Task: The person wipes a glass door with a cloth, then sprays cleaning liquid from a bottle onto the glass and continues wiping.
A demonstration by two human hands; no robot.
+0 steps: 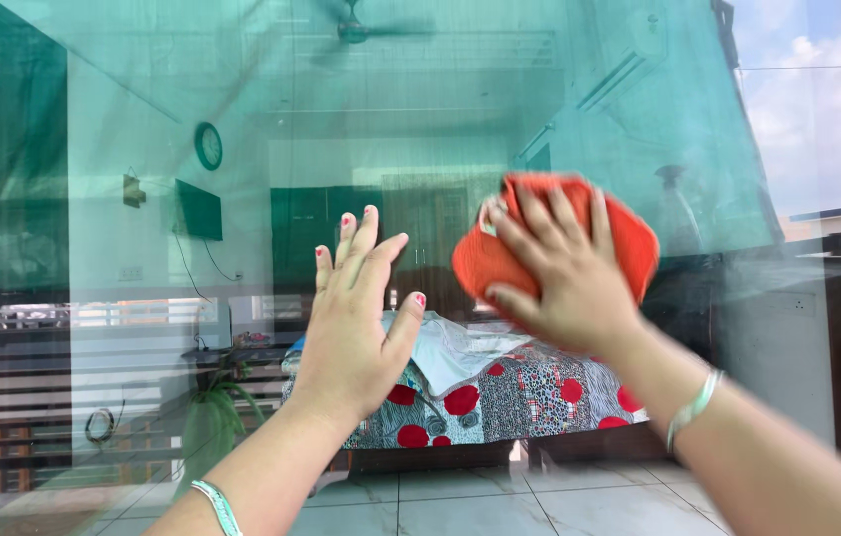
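Orange cloth (629,243) bunched flat against glass pane (93,149); upright.

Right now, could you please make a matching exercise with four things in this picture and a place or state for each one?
Things:
1. left hand
2. right hand
3. orange cloth
4. round clock

Places or states:
A. seen high on the wall at the left
B. pressed under the fingers against the glass
C. open and flat, fingers spread, holding nothing
D. on top of the cloth, with a bracelet at the wrist

Right pairs: 1-C, 2-D, 3-B, 4-A
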